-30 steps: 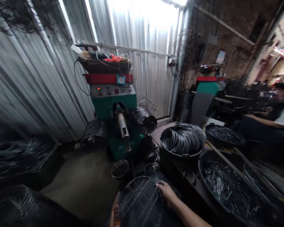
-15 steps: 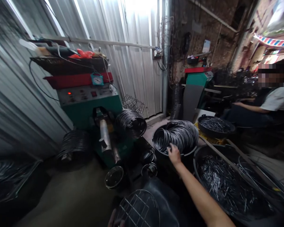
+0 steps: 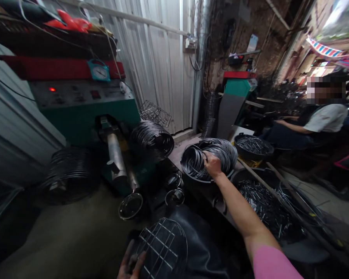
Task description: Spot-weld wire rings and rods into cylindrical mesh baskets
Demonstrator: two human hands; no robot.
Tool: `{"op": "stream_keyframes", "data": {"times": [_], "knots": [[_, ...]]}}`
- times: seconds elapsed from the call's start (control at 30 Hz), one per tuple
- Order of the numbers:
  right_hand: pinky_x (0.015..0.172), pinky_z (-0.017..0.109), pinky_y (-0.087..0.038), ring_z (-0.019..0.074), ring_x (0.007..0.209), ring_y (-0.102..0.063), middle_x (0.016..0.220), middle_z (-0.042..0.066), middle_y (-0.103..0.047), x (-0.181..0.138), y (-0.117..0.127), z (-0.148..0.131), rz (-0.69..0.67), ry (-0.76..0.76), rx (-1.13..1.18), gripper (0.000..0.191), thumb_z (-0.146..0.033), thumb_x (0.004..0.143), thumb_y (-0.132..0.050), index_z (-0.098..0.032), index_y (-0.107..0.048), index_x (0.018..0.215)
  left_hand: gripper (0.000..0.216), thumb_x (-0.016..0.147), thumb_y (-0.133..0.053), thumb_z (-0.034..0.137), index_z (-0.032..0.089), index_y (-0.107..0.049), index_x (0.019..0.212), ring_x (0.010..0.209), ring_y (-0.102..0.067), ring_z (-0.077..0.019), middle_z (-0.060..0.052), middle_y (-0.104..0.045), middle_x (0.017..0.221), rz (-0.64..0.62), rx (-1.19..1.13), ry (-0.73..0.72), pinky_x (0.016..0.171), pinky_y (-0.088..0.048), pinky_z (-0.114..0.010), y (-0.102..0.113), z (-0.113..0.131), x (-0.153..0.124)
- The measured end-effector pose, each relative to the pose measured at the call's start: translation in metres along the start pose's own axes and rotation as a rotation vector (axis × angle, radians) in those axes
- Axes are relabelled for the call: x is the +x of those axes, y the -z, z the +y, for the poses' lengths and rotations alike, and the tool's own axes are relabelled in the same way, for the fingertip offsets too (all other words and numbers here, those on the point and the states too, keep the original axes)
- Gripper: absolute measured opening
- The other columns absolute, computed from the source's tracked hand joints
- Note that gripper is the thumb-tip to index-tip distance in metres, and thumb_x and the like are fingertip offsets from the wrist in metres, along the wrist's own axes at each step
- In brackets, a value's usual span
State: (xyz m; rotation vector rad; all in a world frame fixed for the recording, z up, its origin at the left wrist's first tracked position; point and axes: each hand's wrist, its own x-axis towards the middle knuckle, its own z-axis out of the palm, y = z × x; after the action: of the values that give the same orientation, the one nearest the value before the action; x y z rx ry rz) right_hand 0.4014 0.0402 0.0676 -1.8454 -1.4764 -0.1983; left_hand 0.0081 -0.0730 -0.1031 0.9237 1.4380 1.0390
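My right hand [image 3: 213, 164] reaches into a dark basin [image 3: 202, 179] piled with coils of grey metal wire rings [image 3: 221, 151]. Its fingers are closed at the edge of the smaller bundle of rings [image 3: 192, 159]; how many rings they grip is hidden. At the bottom of the view, my left hand [image 3: 131, 265] has its fingers closed at the left edge of a round wire grid rack [image 3: 163, 248]. The rack has crossing bars inside a wire hoop and rests against a dark apron [image 3: 197, 240] over my lap.
A green machine [image 3: 84, 112] with a metal arm [image 3: 116, 155] stands at left. Wire coils [image 3: 152, 139] hang beside it. Right are a tub of short metal rods [image 3: 267, 209], long bars [image 3: 267, 186] across it, a smaller rod basin [image 3: 253, 145] and a seated person [image 3: 314, 120].
My right hand has closed on the wire rings in the basin. My left hand and the rack show more fully, and the whole view has shifted, bringing the machine closer.
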Motion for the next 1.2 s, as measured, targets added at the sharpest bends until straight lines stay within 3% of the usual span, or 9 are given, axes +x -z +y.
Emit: {"op": "stream_keyframes", "data": {"times": [0.1,0.2,0.33,0.4,0.57,0.7,0.87,1.0,1.2], "knots": [[0.089,0.033,-0.042,0.0221,0.098,-0.06,0.104,0.009,-0.067,-0.018,0.036,-0.026,0.005,0.14,0.16,0.03,-0.029,0.086,-0.043,-0.017,-0.064,0.105,0.078,0.064,-0.064,0.06,0.024,-0.047,0.131,0.098,-0.06,-0.0259,-0.004,-0.065,0.089,0.006,-0.059,-0.084,0.093,-0.044,-0.037,0.001,0.009,-0.004],[0.079,0.03,-0.045,0.0192,0.085,-0.06,0.09,0.005,-0.067,-0.052,0.043,-0.056,-0.054,0.03,0.425,0.03,-0.036,0.085,-0.046,-0.016,-0.065,0.097,0.072,0.072,-0.056,0.06,0.021,-0.046,0.131,0.105,-0.057,-0.0245,-0.007,-0.065,0.103,0.062,-0.18,-0.078,0.095,-0.042,-0.035,0.003,0.012,-0.006],[0.062,0.025,-0.043,0.0145,0.062,-0.054,0.066,0.001,-0.06,-0.121,-0.006,-0.087,-0.39,-0.271,0.697,0.031,-0.041,0.078,-0.049,-0.015,-0.064,0.084,0.078,0.07,-0.052,0.068,0.013,-0.05,0.126,0.096,-0.061,-0.0233,-0.008,-0.068,0.085,0.036,-0.404,-0.04,0.094,-0.042,-0.038,0.006,0.011,-0.006],[0.061,0.026,-0.044,0.0155,0.062,-0.054,0.063,0.001,-0.059,-0.157,-0.038,-0.091,-0.556,-0.362,0.729,0.032,-0.042,0.075,-0.05,-0.015,-0.065,0.08,0.08,0.069,-0.051,0.07,0.011,-0.053,0.122,0.094,-0.061,-0.0233,-0.008,-0.068,0.08,0.035,-0.433,-0.006,0.094,-0.041,-0.038,0.007,0.01,-0.006],[0.075,0.033,-0.046,0.0222,0.078,-0.061,0.078,0.008,-0.067,-0.211,-0.081,-0.072,-0.621,-0.441,0.656,0.035,-0.045,0.072,-0.051,-0.015,-0.067,0.078,0.071,0.068,-0.056,0.067,0.014,-0.058,0.116,0.097,-0.061,-0.0223,-0.01,-0.068,0.095,0.108,-0.464,0.032,0.093,-0.042,-0.037,0.011,0.006,-0.008],[0.087,0.037,-0.046,0.0253,0.092,-0.062,0.094,0.01,-0.07,-0.224,-0.082,-0.061,-0.621,-0.428,0.678,0.038,-0.045,0.076,-0.049,-0.016,-0.068,0.092,0.064,0.065,-0.066,0.058,0.014,-0.061,0.112,0.096,-0.06,-0.022,-0.011,-0.065,0.102,0.154,-0.312,0.031,0.084,-0.046,-0.034,0.02,0.006,-0.016],[0.099,0.039,-0.041,0.0249,0.108,-0.058,0.112,0.007,-0.067,-0.228,-0.083,-0.059,-0.617,-0.403,0.681,0.041,-0.043,0.079,-0.05,-0.02,-0.066,0.108,0.069,0.062,-0.073,0.039,0.016,-0.054,0.124,0.09,-0.059,-0.0205,-0.01,-0.062,0.109,-0.059,-0.136,0.157,0.076,-0.046,-0.03,0.036,0.009,-0.033],[0.098,0.038,-0.042,0.024,0.107,-0.06,0.109,0.005,-0.069,-0.224,-0.084,-0.058,-0.663,-0.369,0.674,0.037,-0.04,0.079,-0.051,-0.021,-0.068,0.105,0.074,0.055,-0.075,0.03,0.015,-0.054,0.124,0.086,-0.058,-0.0199,-0.007,-0.063,0.101,-0.178,-0.051,0.157,0.082,-0.046,-0.033,0.042,0.01,-0.035],[0.095,0.038,-0.044,0.0236,0.103,-0.062,0.106,0.006,-0.07,-0.217,-0.085,-0.056,-0.731,-0.362,0.648,0.035,-0.031,0.078,-0.049,-0.019,-0.069,0.104,0.061,0.056,-0.074,0.034,0.018,-0.063,0.113,0.103,-0.054,-0.0275,-0.006,-0.064,0.098,-0.102,0.156,0.032,0.095,-0.038,-0.038,0.035,0.012,-0.026]]}}
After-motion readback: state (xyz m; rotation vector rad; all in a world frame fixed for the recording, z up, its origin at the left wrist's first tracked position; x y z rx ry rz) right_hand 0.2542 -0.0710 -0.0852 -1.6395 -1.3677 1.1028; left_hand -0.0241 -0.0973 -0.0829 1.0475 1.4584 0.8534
